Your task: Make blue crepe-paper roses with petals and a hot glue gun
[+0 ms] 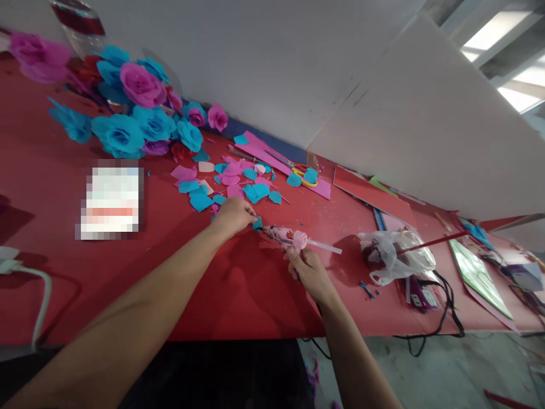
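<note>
My left hand [235, 217] pinches a small blue paper petal [257, 223] over the red table. In my right hand [307, 267] is a pink glue gun [283, 236], its dark nozzle pointing left at the petal. A translucent glue stick [326, 246] sticks out of the gun's back end. Nozzle and petal look very close; I cannot tell whether they touch. Beyond my left hand lie several loose blue petals [200, 200] and pink petals [232, 168].
Paper flowers [119, 133] are bunched at the back left. Yellow-handled scissors [304, 177] rest on a pink paper sheet [268, 153] by the wall. To the right lie a plastic bag [387, 258] and black cords [447, 301]. A white cable [45, 295] runs at left.
</note>
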Motion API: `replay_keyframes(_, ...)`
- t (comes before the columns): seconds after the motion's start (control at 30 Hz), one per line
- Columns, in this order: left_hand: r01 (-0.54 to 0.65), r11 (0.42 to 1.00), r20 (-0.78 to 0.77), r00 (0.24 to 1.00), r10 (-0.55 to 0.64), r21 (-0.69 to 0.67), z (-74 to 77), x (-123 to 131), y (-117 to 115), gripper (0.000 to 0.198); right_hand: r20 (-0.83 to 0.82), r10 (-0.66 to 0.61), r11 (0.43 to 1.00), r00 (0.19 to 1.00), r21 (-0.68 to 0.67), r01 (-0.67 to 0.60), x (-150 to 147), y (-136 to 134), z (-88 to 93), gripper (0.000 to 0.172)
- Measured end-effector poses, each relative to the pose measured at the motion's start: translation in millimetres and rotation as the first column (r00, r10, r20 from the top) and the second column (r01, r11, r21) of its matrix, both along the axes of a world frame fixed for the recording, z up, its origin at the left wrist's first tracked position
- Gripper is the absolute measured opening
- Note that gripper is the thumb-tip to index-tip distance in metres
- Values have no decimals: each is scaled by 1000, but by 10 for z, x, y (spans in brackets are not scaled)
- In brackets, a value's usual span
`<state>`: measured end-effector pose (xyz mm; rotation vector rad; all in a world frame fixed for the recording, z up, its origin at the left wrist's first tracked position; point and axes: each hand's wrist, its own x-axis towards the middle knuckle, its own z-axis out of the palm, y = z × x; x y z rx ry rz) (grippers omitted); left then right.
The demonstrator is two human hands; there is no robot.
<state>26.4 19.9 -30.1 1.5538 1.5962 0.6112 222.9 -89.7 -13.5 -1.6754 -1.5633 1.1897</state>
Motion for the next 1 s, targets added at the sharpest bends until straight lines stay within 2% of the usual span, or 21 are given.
replay_keyframes(0.63,27,999,-34,999,-28,-30,51,-6,-3,4,-19,-32,999,999,4,32,81,-31,-8,43)
replay_keyframes(0.87,27,999,-10,1000,-27,-24,-1,-11,24,1,-29,-74,996,997,52,75,126,-46,78,45)
replay_keyframes(1.0,20,1000,4,1000,-20,-14,-23,-14,30,2,-26,-26,998,999,51,27,59,-48,118,45)
